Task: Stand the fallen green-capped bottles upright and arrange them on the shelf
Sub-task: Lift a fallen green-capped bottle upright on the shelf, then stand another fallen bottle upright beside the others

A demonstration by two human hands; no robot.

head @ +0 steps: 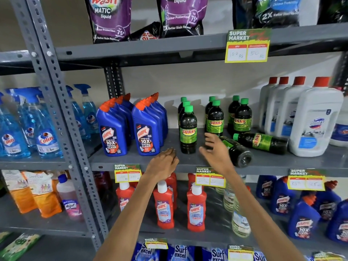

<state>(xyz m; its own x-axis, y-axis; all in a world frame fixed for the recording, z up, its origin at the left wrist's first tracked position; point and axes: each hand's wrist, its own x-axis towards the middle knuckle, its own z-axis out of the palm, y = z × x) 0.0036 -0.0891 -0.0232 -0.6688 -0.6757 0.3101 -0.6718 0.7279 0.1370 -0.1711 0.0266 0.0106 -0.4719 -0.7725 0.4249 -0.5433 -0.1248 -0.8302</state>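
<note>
Seven green-capped bottles (188, 129) stand upright on the shelf (131, 159). Two fallen bottles (260, 143) remain. Both hands' grips are open and empty: right hand (216, 151) nearing one, left hand (164, 163) resting.

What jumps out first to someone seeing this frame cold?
Two fallen bottles: one on its side beside the white jugs, one with its base toward the camera at the shelf front. The open right hand reaches for the nearer one. The left hand rests open at the shelf edge.
</note>
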